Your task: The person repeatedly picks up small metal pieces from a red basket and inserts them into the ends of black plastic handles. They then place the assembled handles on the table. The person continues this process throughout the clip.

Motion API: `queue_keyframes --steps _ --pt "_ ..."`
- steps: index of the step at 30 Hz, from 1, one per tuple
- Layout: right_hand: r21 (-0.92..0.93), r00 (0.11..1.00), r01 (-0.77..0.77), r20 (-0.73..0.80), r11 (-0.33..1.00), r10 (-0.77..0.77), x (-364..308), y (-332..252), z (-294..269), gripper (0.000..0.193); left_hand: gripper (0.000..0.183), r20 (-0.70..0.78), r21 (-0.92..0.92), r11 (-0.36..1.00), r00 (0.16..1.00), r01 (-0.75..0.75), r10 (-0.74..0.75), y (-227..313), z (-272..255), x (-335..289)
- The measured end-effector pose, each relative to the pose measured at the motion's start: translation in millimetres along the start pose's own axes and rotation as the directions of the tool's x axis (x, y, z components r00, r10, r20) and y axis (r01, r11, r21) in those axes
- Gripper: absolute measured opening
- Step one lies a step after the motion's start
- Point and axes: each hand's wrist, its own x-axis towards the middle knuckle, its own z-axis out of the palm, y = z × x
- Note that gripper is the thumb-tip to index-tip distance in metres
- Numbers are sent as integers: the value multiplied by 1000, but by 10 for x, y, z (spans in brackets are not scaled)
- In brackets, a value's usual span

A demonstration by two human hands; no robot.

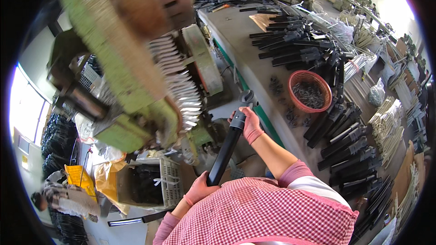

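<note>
I hold a long black tube point(225, 150) in both hands, each in a pink glove. My left hand point(198, 189) grips its lower end close to my red-checked apron. My right hand point(248, 122) is closed around its upper end, where a grey fitting point(246, 97) sits just under the green press machine point(136, 63). The tube slants up toward the machine's work area.
A grey bench point(259, 68) to the right carries rows of black tubes point(295, 45) and a red basket point(309, 90) of small black parts. A white crate point(154, 181) sits low left. Another person point(59, 199) crouches at the far left. Bundles of pale rods point(386, 122) lie right.
</note>
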Motion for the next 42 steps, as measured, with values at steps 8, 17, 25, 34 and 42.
queue_keyframes --steps 8,17,25,34,42 --pt "-460 995 -99 -39 882 92 111 -658 -360 16 37 57 -342 938 998 53 -36 838 778 1457" --pt "-823 168 491 413 -288 -895 1482 -3374 -759 40 25 45 -306 941 990 143 -135 415 1215 1466" --pt "-839 395 -542 -311 54 -864 -281 -2866 -3105 88 23 136 -295 930 973 221 -188 883 1498 1777" --pt "-665 327 -710 -604 233 -727 24 -3251 -3157 88 25 306 31 999 952 12 -21 1198 1689 2146" --pt "-527 768 315 -347 790 -538 -1081 -2419 -2527 49 27 471 -431 897 825 -94 313 1812 2061 2755"
